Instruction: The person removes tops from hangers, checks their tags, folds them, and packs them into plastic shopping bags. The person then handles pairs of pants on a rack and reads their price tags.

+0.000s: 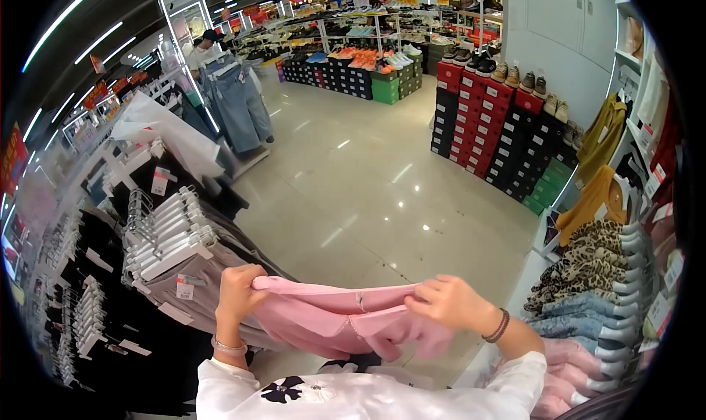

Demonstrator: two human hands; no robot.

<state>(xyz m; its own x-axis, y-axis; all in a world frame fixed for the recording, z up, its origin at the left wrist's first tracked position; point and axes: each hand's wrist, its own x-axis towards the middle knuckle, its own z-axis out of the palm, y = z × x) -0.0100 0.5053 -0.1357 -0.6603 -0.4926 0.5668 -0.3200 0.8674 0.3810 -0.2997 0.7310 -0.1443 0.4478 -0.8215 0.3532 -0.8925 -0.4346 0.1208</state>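
A pink garment (323, 320) with a collar-like edge hangs stretched between my two hands, in front of my body. My left hand (239, 291) is closed round one top corner of it. At the opposite end, my right hand (450, 301) pinches the upper edge, its fingers curled over the cloth. The lower part of the garment droops in folds over my white top. I cannot tell exactly what kind of garment it is.
Left of me stand racks of trousers on white hangers (173, 232). To the right hang leopard-print clothes (581, 262) and pink clothes (581, 372). Stacked shoe boxes (478, 119) line the right wall. Beyond the tiled floor (346, 170) are shoe displays; a person (202, 49) stands behind hanging jeans (239, 100).
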